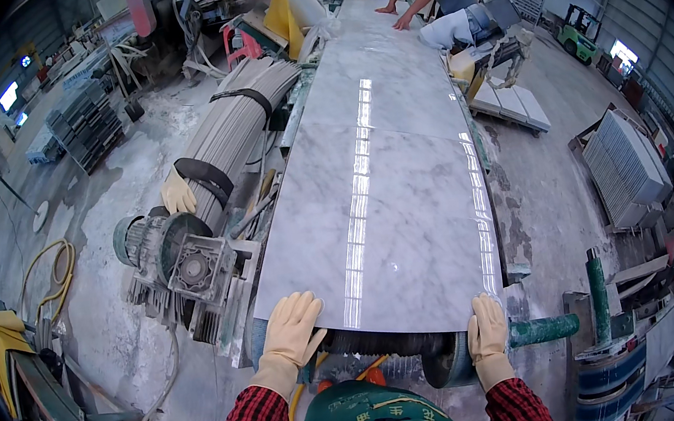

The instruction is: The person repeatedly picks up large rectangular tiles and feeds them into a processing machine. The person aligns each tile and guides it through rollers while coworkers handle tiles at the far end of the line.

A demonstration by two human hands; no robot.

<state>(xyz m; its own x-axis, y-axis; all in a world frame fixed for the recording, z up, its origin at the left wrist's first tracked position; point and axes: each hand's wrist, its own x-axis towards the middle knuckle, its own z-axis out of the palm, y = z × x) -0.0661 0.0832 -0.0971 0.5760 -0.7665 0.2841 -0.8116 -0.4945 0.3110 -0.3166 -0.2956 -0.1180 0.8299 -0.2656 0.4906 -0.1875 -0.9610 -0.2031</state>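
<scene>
In the head view, the gloved left hand [292, 336] rests on the near left corner of a grey-white marble slab [396, 237], the right hand [488, 334] at its near right, well apart; whether either clamps it, I can't tell. The slab lies flat above a dark roller [384, 342].

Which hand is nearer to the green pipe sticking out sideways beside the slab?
Right: the right hand is at the near right corner of the slab, just beside the green pipe. The left hand is by its near left corner, farther away.
</scene>
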